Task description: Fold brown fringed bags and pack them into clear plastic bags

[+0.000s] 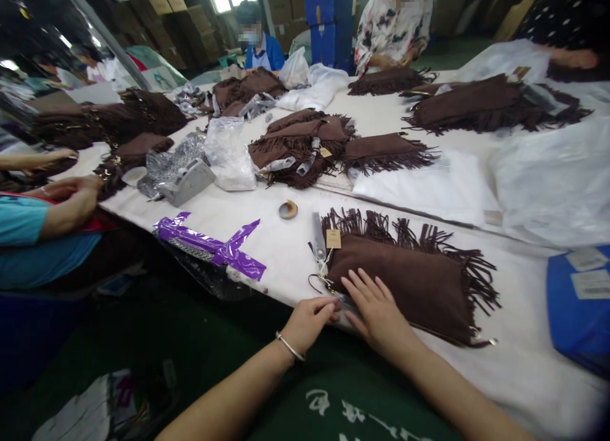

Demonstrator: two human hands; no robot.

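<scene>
a brown fringed bag (pixel 410 285) is laid flat on the white table (pixel 286 250) at the near edge, fringe along its far and right sides. the right hand (pixel 376 304) is spread flat on the bag's near left part, fingers apart, nothing gripped. the left hand (pixel 309 320), a bracelet at its wrist, is pinched narrowly on something at the bag's left corner; what exactly is held cannot be told. a paper tag (pixel 333 238) is seen on cord at the bag's upper left corner, beside a wrapped strap (pixel 317 234).

judged from this, the bag's left edge is being handled while the body is pressed still; steady pressure and a fine pinch seem called for.

a clear plastic bag (pixel 229 152) further back is filled with something pale, not identifiable. a small round dish (pixel 288 209) is seen between; its contents cannot be made out. purple tape strips (pixel 210 244) hang at the table edge. more brown bags (pixel 305 145) are heaped beyond, and another person's hand (pixel 71 196) rests at the left.
</scene>
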